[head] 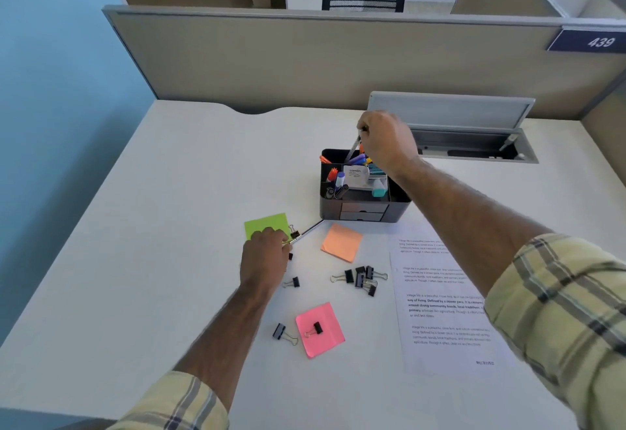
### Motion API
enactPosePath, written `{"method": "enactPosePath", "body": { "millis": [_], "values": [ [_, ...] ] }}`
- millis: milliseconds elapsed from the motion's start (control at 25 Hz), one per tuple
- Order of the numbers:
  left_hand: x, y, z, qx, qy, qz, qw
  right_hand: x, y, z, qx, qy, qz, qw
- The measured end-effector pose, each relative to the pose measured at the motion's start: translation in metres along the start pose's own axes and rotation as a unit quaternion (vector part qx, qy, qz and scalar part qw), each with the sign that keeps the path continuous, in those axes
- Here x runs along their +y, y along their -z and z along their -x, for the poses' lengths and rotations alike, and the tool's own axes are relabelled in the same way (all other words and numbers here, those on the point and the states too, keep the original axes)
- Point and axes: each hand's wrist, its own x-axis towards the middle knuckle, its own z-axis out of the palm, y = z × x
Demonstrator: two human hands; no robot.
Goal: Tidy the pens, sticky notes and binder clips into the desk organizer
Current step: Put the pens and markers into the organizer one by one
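Observation:
A black desk organizer (359,212) stands mid-desk, with several pens and markers in its compartments. My right hand (386,139) is above its back compartment and pinches a silver pen (352,150) whose tip points down into it. My left hand (264,256) grips the end of a second silver pen (310,231) that lies on the desk, partly over a green sticky pad (266,224). An orange pad (342,242) and a pink pad (320,329) lie in front of the organizer. Several black binder clips (360,278) are scattered between them, one (313,329) resting on the pink pad.
A printed sheet of paper (440,300) lies at the right of the pads. An open cable tray with a raised lid (450,111) sits behind the organizer. A beige partition (305,56) closes the desk's far edge, and a blue wall is at the left.

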Motion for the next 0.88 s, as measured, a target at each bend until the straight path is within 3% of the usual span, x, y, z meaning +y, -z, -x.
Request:
{"method": "enactPosePath", "body": {
  "millis": [240, 520, 720, 880],
  "values": [
    [0.007, -0.004, -0.004, -0.002, -0.032, -0.12, 0.992, 0.003, -0.014, 0.0, -0.082, -0.006, 0.022, 0.996],
    [0.013, -0.005, -0.012, -0.015, -0.055, -0.177, 0.982, 0.013, -0.001, 0.01, -0.044, -0.008, -0.003, 0.999],
    [0.016, -0.004, -0.013, -0.023, -0.076, -0.155, 0.985, 0.02, 0.012, 0.025, -0.003, -0.007, -0.029, 1.0],
    [0.01, 0.002, -0.008, 0.015, -0.093, -0.086, 0.992, 0.02, 0.023, 0.039, 0.018, -0.01, -0.058, 0.998]
  ]
}}
